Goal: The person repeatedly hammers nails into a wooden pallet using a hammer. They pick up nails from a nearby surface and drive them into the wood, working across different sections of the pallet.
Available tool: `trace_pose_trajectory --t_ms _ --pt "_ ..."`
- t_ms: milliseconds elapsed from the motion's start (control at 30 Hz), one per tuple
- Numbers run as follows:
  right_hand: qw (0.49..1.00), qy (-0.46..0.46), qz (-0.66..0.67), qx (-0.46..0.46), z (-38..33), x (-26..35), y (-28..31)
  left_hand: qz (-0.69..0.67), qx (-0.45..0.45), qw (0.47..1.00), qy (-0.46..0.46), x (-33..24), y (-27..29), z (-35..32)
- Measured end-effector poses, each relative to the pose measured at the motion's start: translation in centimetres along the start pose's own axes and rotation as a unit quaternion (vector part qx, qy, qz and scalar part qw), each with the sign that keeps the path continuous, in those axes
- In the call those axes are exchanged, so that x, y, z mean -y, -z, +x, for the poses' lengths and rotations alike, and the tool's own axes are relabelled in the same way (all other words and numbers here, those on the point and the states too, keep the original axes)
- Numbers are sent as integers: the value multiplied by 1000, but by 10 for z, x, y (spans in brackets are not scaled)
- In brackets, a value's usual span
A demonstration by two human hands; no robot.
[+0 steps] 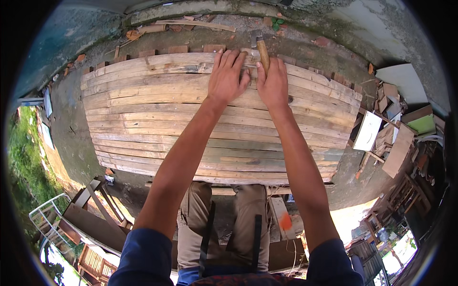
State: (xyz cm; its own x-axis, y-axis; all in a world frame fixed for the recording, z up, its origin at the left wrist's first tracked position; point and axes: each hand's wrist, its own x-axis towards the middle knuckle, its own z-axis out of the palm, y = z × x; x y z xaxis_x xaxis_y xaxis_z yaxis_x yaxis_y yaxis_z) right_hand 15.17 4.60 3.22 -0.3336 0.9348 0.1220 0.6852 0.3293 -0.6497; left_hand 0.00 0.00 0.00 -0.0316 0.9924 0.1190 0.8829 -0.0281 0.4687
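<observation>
Item one, my right hand: fingers wrapped together around the wooden handle of a hammer, gripping it low, the handle rising upright and its metal head topping out past the far edge of the boards.

Item two, my left hand: fingers together and laid flat, palm down, pressing the planks just beside the right hand, fingertips at the far edge close to the hammer handle. I cannot tell whether anything small sits pinched under them.

Item three, the surface: a panel of weathered wooden planks laid side by side, running left to right, both hands at its far middle edge.

Item four, a row of reddish bricks showing just beyond the panel's far edge, on bare dirt ground.

Item five, loose timber offcuts lying farther off by a concrete kerb.

Item six, a heap of boards and scrap sheets to the right, well apart from the hands.

Item seven, a metal frame at lower left, near grass.
</observation>
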Motion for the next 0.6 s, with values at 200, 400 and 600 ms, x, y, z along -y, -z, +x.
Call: trace_pose_trajectory --t_ms 200,400,600 --pt "999 20 -24 9 1 -5 2 -4 -18 1000 -7 -9 6 -2" --pt "999 38 -25 -10 -3 -5 -4 -9 -65 998 -10 -6 4 -3" --pt "999 -44 9 10 -4 6 8 -26 -79 997 -8 -9 1 -6"
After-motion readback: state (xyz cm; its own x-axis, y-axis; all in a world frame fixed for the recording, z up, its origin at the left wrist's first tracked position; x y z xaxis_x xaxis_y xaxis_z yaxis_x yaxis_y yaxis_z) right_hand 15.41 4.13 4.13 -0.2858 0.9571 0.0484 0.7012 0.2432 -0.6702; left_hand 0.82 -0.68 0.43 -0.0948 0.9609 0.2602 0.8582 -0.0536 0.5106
